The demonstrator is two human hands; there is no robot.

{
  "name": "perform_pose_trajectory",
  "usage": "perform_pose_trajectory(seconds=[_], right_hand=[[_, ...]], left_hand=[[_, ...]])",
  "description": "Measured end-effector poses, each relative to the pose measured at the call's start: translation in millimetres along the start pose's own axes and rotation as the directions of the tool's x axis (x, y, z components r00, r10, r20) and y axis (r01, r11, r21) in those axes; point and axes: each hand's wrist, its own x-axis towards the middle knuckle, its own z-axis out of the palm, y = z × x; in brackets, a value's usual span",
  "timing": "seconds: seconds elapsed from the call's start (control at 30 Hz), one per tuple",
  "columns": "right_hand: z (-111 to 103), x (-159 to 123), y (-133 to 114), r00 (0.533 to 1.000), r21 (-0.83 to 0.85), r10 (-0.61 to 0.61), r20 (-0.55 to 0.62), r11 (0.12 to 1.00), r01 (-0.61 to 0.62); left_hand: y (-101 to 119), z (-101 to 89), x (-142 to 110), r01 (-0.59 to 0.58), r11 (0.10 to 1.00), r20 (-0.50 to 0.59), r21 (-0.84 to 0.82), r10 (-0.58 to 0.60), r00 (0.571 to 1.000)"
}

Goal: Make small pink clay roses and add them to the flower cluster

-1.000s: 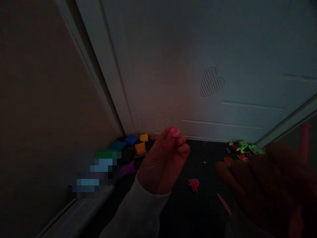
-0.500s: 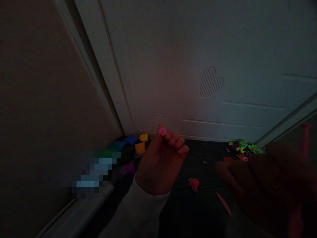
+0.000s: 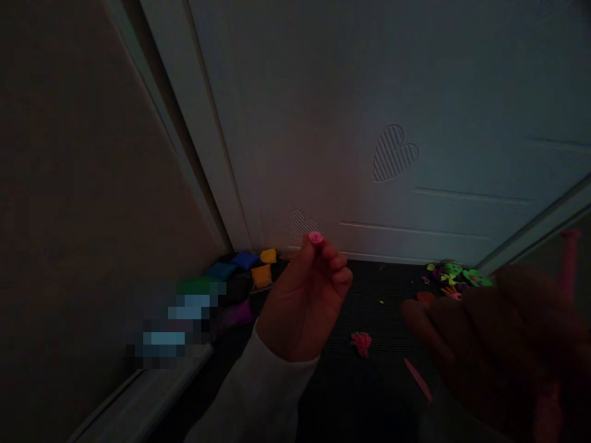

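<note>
Between thumb and fingertips, my left hand (image 3: pixel 305 307) pinches a small pink clay rose (image 3: pixel 316 237), its layered top facing up. Close to the camera at the lower right, my right hand (image 3: pixel 494 335) is dark, with its fingers curled round a pink rod-like modelling tool (image 3: pixel 567 264). The tool's flared end sticks up above the fist. On the dark surface between the hands lies a pink flower cluster (image 3: pixel 361 343) with bits of green. A pink pointed modelling tool (image 3: pixel 418 379) rests to the left of my right wrist.
Several coloured clay packets (image 3: pixel 244 260) line the left side of the dark surface (image 3: pixel 360 394). Green, yellow, purple and orange clay pieces (image 3: pixel 455 275) lie at the back right. A white panel with heart patterns (image 3: pixel 323 123) rises behind; a wall (image 3: pixel 83 184) stands left.
My left fingers have rolled the rose slightly up and to the right, and its top is now seen more from the side. My right hand has hardly moved.
</note>
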Motion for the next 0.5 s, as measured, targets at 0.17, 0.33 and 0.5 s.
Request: perform_pose_trajectory(seconds=[0.17, 0.33, 0.5], right_hand=[[-2.1, -1.1, -4.3, 0.995, 0.031, 0.055, 0.082, 0.998, -0.058], [-1.7, -2.8, -6.2, 0.994, 0.05, 0.054, 0.095, 0.997, -0.059], [-1.0, -2.9, -5.7, 0.994, 0.073, 0.032, 0.1, 0.997, -0.039]], left_hand=[[-1.0, -1.5, 0.6, -0.004, 1.0, -0.037, 0.023, 0.005, 0.999], [-1.5, -2.6, -0.1, -0.025, 0.998, -0.033, 0.052, 0.027, 0.999], [-1.9, -4.0, -0.2, -0.022, 0.998, -0.019, 0.062, 0.023, 1.0]])
